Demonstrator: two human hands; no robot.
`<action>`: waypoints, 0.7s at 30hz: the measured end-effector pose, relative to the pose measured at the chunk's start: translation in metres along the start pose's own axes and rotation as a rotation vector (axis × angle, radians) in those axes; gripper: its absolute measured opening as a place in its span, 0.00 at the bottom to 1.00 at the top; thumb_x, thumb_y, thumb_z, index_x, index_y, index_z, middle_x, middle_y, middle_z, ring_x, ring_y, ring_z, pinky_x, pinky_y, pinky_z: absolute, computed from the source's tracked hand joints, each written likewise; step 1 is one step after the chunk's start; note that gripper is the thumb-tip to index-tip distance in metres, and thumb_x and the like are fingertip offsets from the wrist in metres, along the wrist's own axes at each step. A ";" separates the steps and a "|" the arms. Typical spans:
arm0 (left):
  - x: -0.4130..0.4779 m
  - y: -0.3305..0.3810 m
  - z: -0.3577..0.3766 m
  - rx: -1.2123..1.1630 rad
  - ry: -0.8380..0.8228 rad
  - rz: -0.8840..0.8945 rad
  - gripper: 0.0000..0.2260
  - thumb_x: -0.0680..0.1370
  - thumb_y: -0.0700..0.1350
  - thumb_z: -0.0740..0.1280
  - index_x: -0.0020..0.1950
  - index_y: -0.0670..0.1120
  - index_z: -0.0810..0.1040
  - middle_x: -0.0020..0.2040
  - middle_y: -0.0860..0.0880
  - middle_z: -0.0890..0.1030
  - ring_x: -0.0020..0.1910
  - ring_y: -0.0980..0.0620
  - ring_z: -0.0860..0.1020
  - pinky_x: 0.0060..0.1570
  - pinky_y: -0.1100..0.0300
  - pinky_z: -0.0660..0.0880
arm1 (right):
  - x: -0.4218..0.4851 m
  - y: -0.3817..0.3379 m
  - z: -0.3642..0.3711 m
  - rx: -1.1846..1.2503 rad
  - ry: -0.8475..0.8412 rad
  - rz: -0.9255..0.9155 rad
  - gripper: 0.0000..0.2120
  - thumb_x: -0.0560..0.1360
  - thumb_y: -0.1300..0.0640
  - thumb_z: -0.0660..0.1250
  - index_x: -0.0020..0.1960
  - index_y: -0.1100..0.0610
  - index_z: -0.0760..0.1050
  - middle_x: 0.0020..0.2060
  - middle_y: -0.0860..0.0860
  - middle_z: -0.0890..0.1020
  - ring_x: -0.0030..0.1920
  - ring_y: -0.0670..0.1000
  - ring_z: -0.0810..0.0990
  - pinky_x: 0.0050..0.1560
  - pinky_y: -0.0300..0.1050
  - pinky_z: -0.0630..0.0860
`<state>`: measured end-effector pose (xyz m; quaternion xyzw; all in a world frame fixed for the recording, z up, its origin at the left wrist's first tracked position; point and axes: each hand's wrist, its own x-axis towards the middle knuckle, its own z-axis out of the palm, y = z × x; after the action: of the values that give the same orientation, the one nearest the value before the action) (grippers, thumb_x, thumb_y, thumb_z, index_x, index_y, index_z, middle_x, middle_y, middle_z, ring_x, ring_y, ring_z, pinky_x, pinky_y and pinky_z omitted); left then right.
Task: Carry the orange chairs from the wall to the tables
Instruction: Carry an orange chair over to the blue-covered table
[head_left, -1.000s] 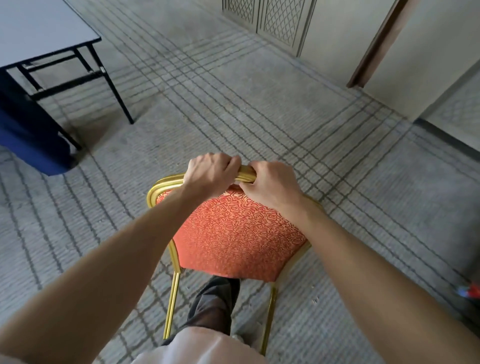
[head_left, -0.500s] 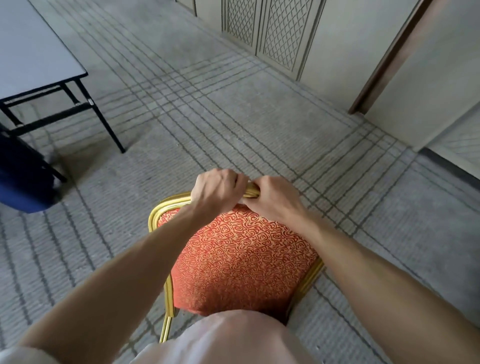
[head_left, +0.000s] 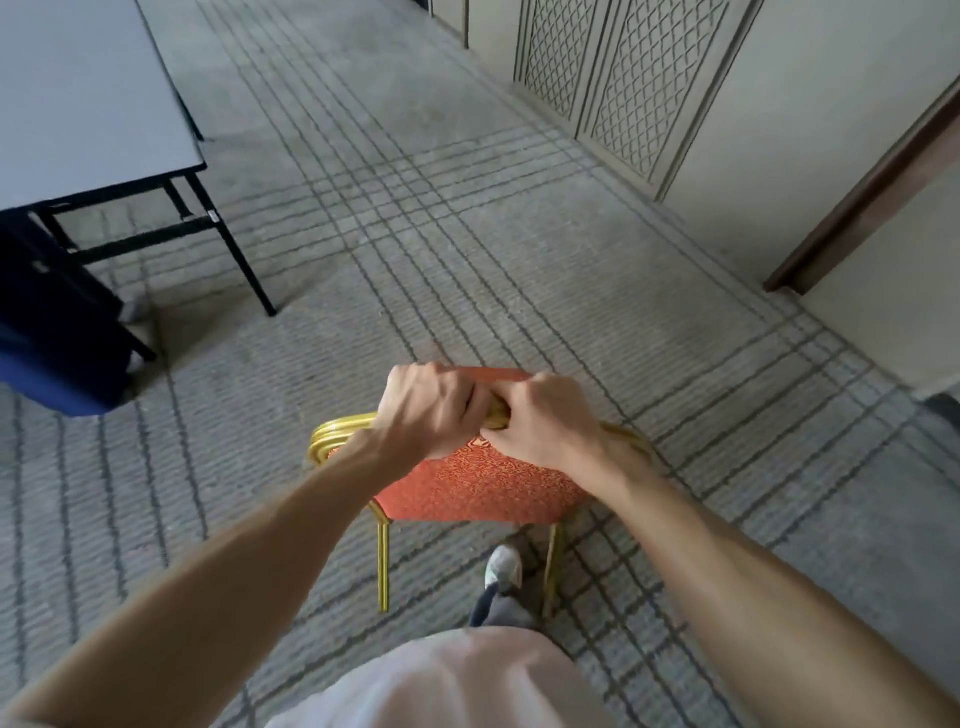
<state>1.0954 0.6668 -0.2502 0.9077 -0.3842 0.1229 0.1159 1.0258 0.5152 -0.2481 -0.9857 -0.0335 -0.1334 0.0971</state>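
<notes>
Orange chair (head_left: 467, 483) is close in front. Left hand (head_left: 426, 410) and right hand (head_left: 545, 421) each curl tightly round its gold rail (head_left: 337, 431), side by side. Status: mid-carry. The desk (head_left: 88, 104) stands ahead-left, well apart, so delivery is outstanding.

**What you can't really make out here**

The left grip (head_left: 431, 410) and right grip (head_left: 545, 421) cover the middle of the top rail of the orange chair (head_left: 483, 483). Its seat is mostly hidden. The counter (head_left: 93, 104) at 10 o'clock runs off frame. The blue thing (head_left: 57, 353) at 9 o'clock is cropped, no idea what it is.
</notes>
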 end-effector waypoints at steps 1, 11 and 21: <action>0.009 0.002 0.010 0.009 -0.018 -0.015 0.23 0.76 0.55 0.52 0.30 0.43 0.73 0.24 0.47 0.72 0.23 0.43 0.71 0.26 0.62 0.50 | 0.007 0.015 0.006 -0.014 -0.047 -0.023 0.14 0.68 0.43 0.70 0.46 0.52 0.82 0.32 0.55 0.84 0.35 0.59 0.83 0.35 0.47 0.77; 0.144 0.031 0.049 -0.139 0.026 -0.207 0.18 0.77 0.49 0.63 0.29 0.45 0.70 0.23 0.47 0.73 0.20 0.43 0.71 0.22 0.60 0.64 | 0.095 0.142 0.004 0.018 -0.014 0.007 0.12 0.70 0.43 0.68 0.40 0.52 0.81 0.30 0.52 0.83 0.32 0.57 0.83 0.31 0.43 0.73; 0.243 -0.017 0.064 -0.065 0.118 -0.259 0.21 0.79 0.51 0.60 0.28 0.43 0.72 0.22 0.45 0.72 0.22 0.39 0.73 0.26 0.59 0.63 | 0.200 0.184 0.016 0.117 0.019 0.038 0.19 0.75 0.41 0.61 0.35 0.53 0.78 0.25 0.49 0.80 0.26 0.52 0.79 0.26 0.40 0.69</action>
<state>1.2806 0.4963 -0.2363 0.9366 -0.2599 0.1476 0.1826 1.2389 0.3466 -0.2427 -0.9775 -0.0219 -0.1385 0.1574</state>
